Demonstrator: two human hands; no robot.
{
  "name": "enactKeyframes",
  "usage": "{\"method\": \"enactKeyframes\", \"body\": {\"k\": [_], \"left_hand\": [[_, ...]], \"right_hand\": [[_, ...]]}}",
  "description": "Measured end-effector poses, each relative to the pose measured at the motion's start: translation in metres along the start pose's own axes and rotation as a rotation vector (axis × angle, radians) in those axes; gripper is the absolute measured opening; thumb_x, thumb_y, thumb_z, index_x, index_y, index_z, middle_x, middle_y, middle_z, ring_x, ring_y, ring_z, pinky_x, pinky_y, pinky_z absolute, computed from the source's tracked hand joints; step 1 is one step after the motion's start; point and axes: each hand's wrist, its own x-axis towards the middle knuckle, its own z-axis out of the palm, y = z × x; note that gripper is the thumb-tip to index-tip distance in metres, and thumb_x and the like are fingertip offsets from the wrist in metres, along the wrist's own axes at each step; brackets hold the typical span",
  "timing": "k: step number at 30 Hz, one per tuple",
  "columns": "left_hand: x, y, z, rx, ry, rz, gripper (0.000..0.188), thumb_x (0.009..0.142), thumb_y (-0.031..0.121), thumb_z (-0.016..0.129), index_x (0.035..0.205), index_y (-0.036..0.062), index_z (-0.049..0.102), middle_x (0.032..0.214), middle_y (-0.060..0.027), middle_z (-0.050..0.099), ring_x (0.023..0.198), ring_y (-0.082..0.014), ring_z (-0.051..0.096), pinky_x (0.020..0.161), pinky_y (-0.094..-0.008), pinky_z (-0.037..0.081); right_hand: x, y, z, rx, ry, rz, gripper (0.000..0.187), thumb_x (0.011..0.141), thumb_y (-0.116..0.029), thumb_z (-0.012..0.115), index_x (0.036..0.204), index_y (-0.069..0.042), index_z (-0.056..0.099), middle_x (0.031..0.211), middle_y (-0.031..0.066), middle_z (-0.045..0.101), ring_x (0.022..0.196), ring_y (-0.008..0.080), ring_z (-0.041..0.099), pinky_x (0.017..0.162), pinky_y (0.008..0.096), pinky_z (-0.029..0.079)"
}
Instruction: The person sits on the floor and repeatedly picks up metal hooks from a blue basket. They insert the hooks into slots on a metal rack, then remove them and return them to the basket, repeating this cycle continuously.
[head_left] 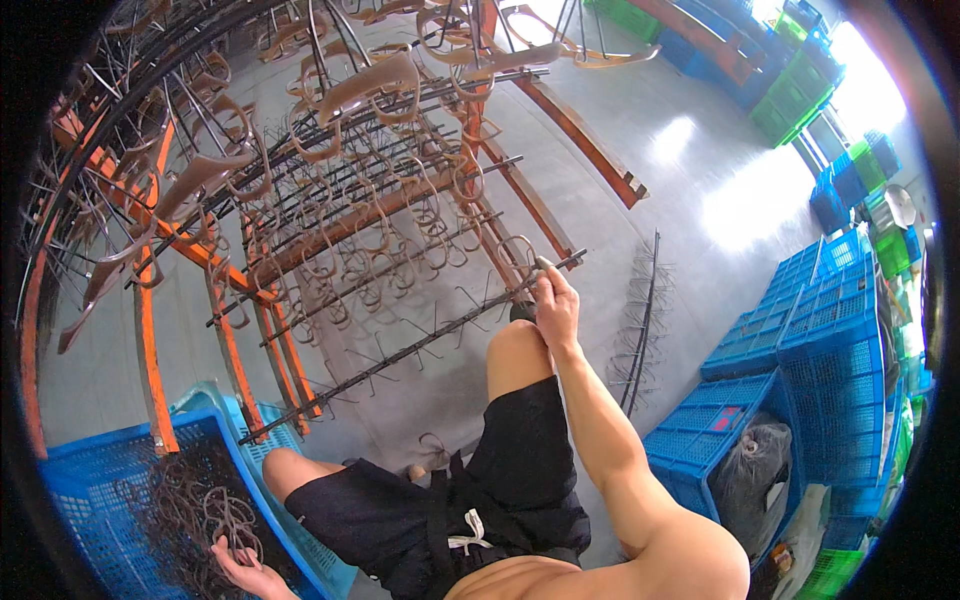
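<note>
The right hand (556,300) is closed, its fingers around the hooked rod (400,354) near one end; the rod slopes down leftward from that hand. The left hand (243,572) is partly open, fingers curled at the brown rings (230,515); whether it grips one cannot be determined. The blue crate (95,510) surrounds the rings beside the left hand. Forward-left of the right hand stands the orange rack (150,345).

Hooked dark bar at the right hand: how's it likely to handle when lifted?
The dark bar is probably fairly stiff, spanning nearly straight. Hooked along its length, it may snag. With the right hand near one end, the far end could dip.
</note>
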Motion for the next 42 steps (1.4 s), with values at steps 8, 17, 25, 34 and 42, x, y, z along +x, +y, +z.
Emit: {"method": "enactKeyframes", "body": {"k": [8, 17, 25, 34, 42], "left_hand": [[-0.035, 0.025, 0.017, -0.383, -0.382, -0.186, 0.029, 0.089, 0.027, 0.051, 0.084, -0.0011, 0.056, 0.054, 0.0007, 0.035, 0.042, -0.0089, 0.028, 0.04, -0.0228, 0.024], [-0.081, -0.021, 0.066, -0.317, -1.136, -0.311, 0.043, 0.092, 0.034, 0.052, 0.105, -0.0065, 0.055, 0.07, -0.0049, 0.051, 0.049, -0.0079, 0.036, 0.047, -0.0222, 0.033], [-0.108, -0.014, 0.134, -0.18, -1.333, -0.319, 0.033, 0.094, 0.024, 0.05, 0.087, -0.0047, 0.063, 0.062, -0.0009, 0.054, 0.05, -0.0046, 0.04, 0.048, -0.0187, 0.03], [-0.095, -0.027, 0.124, -0.01, -1.345, -0.327, 0.038, 0.091, 0.033, 0.054, 0.084, -0.0042, 0.062, 0.061, -0.0013, 0.051, 0.05, -0.007, 0.039, 0.046, -0.0207, 0.029], [-0.125, -0.025, 0.124, -0.014, -1.096, -0.085, 0.023, 0.092, 0.019, 0.054, 0.09, -0.0012, 0.064, 0.064, 0.0006, 0.054, 0.055, -0.0044, 0.045, 0.048, -0.018, 0.033]], "right_hand": [[0.013, -0.009, -0.011, 0.164, -0.021, 0.158, 0.026, 0.089, -0.014, 0.051, 0.111, -0.003, 0.061, 0.061, -0.0056, 0.046, 0.053, 0.0038, 0.041, 0.047, 0.0208, 0.035], [0.013, -0.04, -0.018, -0.558, 0.238, -0.355, 0.032, 0.085, -0.018, 0.057, 0.113, -0.002, 0.055, 0.072, 0.0043, 0.053, 0.057, 0.0184, 0.052, 0.053, 0.0316, 0.044], [-0.13, -0.143, -0.011, 0.145, -1.367, -0.339, 0.024, 0.085, -0.022, 0.062, 0.1, -0.004, 0.059, 0.082, 0.0128, 0.057, 0.072, 0.0322, 0.057, 0.065, 0.0376, 0.047], [-0.101, -0.127, 0.008, 0.254, -1.531, -0.009, 0.031, 0.085, -0.024, 0.065, 0.102, 0.001, 0.059, 0.084, 0.0073, 0.061, 0.079, 0.0112, 0.053, 0.071, 0.0274, 0.045], [-0.165, -0.11, 0.03, 0.372, -0.734, 0.183, 0.043, 0.092, -0.015, 0.052, 0.13, -0.002, 0.036, 0.099, 0.0051, 0.05, 0.09, 0.0122, 0.047, 0.081, 0.0264, 0.041]]}}
